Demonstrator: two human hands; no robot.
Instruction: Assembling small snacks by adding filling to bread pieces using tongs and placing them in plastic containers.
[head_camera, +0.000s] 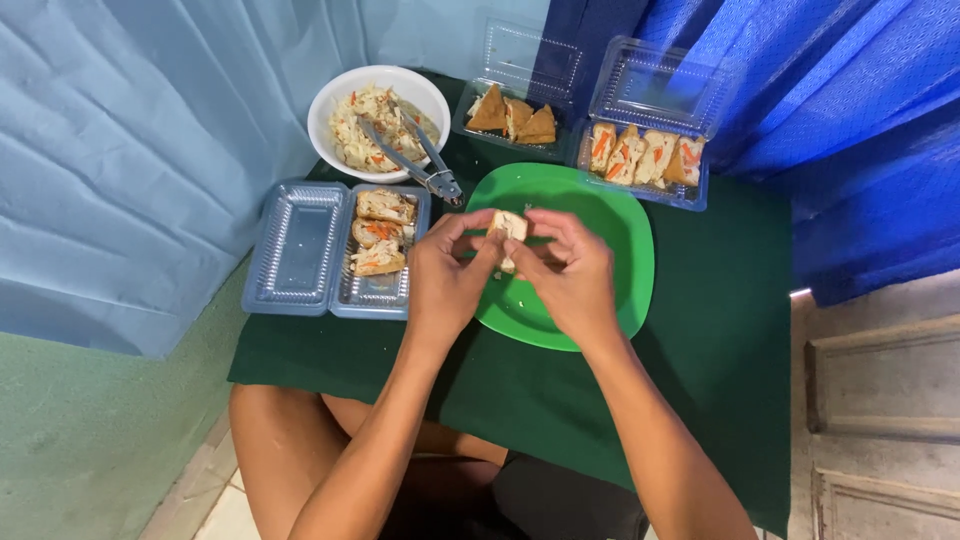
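Both hands, left (447, 280) & right (572, 280), pinch tofu piece (509, 229) over green plate (625, 240).

A small pale-brown tofu piece (509, 232) with a whitish cut face is pinched between both hands' fingertips, held upright just above the green plate (610, 215), centre of the scene.

A dark green cloth-covered table (720, 330) carries a green plate (620, 240) at centre, a white bowl (330, 105) upper left, and three clear plastic boxes (300, 250) around them.
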